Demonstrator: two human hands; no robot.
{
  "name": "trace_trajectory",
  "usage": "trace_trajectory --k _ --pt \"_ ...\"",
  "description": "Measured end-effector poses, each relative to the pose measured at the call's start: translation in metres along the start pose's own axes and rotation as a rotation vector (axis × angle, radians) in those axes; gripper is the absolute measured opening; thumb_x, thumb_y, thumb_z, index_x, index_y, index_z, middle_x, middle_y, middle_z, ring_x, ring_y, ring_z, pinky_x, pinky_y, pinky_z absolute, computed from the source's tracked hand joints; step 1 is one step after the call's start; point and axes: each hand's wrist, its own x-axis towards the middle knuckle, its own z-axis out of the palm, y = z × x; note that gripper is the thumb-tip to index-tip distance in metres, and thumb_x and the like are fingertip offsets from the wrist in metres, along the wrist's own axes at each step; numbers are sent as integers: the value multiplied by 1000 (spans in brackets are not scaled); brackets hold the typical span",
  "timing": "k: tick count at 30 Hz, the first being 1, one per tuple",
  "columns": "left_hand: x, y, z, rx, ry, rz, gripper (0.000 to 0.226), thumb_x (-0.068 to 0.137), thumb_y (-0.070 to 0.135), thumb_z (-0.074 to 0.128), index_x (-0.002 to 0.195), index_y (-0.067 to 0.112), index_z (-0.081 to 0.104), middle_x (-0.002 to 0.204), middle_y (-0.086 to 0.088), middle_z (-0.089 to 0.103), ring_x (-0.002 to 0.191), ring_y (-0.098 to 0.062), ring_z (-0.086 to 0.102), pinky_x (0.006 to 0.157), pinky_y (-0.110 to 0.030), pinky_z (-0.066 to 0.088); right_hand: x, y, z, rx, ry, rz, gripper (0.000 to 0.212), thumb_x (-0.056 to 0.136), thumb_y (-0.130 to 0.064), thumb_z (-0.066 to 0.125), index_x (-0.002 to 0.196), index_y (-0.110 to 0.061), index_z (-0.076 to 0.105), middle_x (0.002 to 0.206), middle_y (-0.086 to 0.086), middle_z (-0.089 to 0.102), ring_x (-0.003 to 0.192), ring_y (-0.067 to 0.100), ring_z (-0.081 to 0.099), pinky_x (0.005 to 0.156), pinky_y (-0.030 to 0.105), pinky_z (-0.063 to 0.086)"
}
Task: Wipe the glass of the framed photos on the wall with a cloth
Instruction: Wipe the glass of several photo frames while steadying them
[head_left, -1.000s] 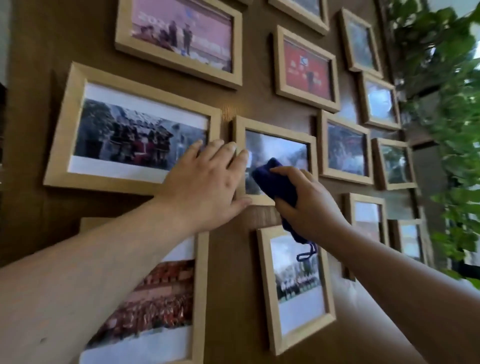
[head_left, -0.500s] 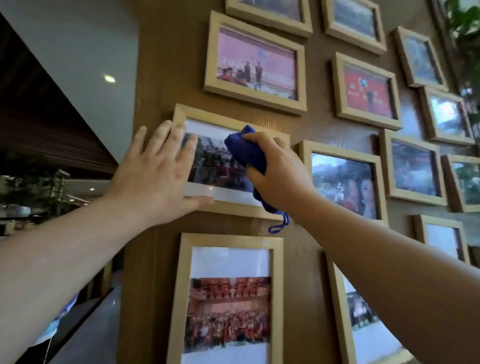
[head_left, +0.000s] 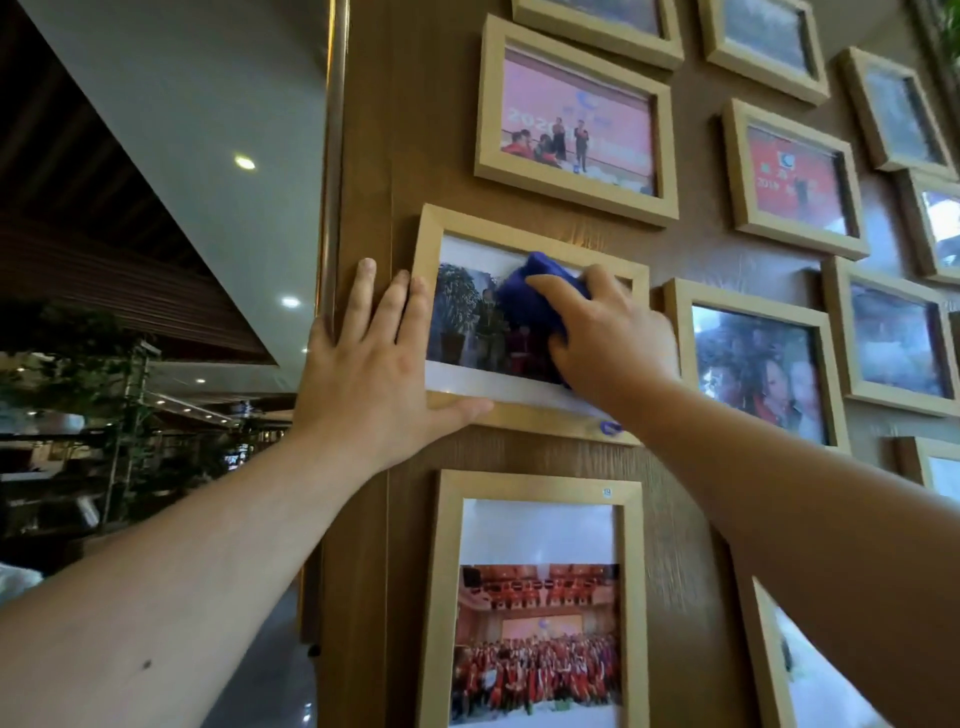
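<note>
A light wooden landscape frame (head_left: 470, 226) hangs on the brown wood wall panel (head_left: 384, 130), near its left edge. My right hand (head_left: 608, 338) presses a dark blue cloth (head_left: 530, 293) flat against the glass of this frame, over the middle and right of the photo. A small blue loop of the cloth (head_left: 610, 428) hangs below my wrist. My left hand (head_left: 371, 374) lies flat with fingers spread on the frame's left side, thumb along its bottom rail.
Several more wooden framed photos surround it: a pink one above (head_left: 576, 119), a portrait one below (head_left: 535, 603), others to the right (head_left: 758, 364). The wall's metal corner trim (head_left: 332, 156) is at left, with an open hall and plants (head_left: 124, 415) beyond it.
My right hand with the cloth left the smaller middle frame and now wipes the left landscape frame, sliding slightly down over its glass. My left hand shifted to the frame's left edge.
</note>
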Motion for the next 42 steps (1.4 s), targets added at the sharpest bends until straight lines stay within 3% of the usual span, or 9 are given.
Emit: trace_trajectory --k 6,9,13,17,20,23,32,37,42 --pt "-1 2 0 4 6 -5 117 62 92 21 147 15 -1 159 -8 11 144 -25 -12 109 -63 23 -13 27 -3 -19 -66 269 51 82 -27 54 130 -28 35 112 16 51 80 35 53 57 34 37" --pt "-1 3 -2 12 8 10 119 62 95 18 147 13 2 159 -10 14 145 -27 -9 109 -63 24 -7 -14 -6 40 -70 82 56 83 -32 56 134 -27 34 115 13 52 73 24 51 50 28 38" --pt "-1 2 -4 32 24 12 123 60 96 20 147 11 5 158 -11 18 145 -28 -4 108 -64 26 1 -55 -12 88 -97 -240 55 81 -30 58 133 -22 42 106 16 54 76 32 55 54 40 49" --pt "-1 4 -3 31 23 6 124 60 97 19 147 9 8 156 -13 22 145 -30 0 107 -64 27 -14 -14 -19 10 -153 -248 46 84 -35 47 129 -25 48 102 14 55 75 30 55 53 35 44" --pt "-1 4 -3 25 6 4 125 59 97 17 147 9 7 157 -13 20 145 -29 -3 108 -64 24 -35 25 -20 -17 -155 -60 46 82 -31 56 128 -26 50 102 10 55 76 28 55 55 31 35" --pt "-1 4 -5 27 3 7 126 58 98 16 147 9 6 157 -13 19 145 -29 -4 109 -63 24 -43 28 -16 -14 -169 55 50 82 -30 59 131 -29 46 106 9 53 78 26 53 57 31 36" --pt "-2 4 -4 27 14 25 127 57 97 21 146 7 12 154 -15 27 145 -32 5 105 -65 29 -14 -49 -20 117 -213 -325 48 86 -32 55 132 -29 44 107 13 52 79 27 54 58 38 49" --pt "-2 5 -4 26 -2 9 129 56 99 15 147 8 7 156 -13 22 145 -30 0 108 -65 24 -40 -7 -27 66 -285 -251 47 85 -37 44 131 -32 43 108 10 52 80 23 53 57 32 42" --pt "-3 5 -2 54 -6 10 127 57 98 16 146 8 4 157 -14 18 145 -31 -4 109 -65 20 -64 31 -35 -28 -334 -159 47 84 -30 53 130 -29 46 103 10 53 74 22 51 55 32 39"
